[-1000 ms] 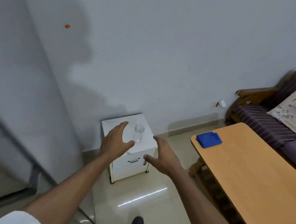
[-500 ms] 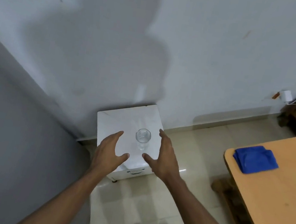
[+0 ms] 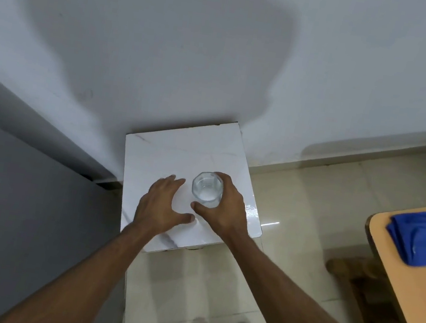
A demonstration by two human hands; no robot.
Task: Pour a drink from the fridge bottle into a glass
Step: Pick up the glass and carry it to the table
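White cabinet top (image 3: 169, 152): glass (image 3: 207, 189) w/in right hand (image 3: 222, 212) grip, left hand (image 3: 161, 203) open beside.

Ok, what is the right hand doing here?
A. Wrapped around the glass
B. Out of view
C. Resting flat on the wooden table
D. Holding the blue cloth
A: the right hand curls around the glass on the white cabinet, thumb in front and fingers behind.

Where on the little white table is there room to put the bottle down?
The back of the white table, between the glass and the wall, is bare. Its front is crowded: the right hand wraps the glass and the left hand hovers beside it.
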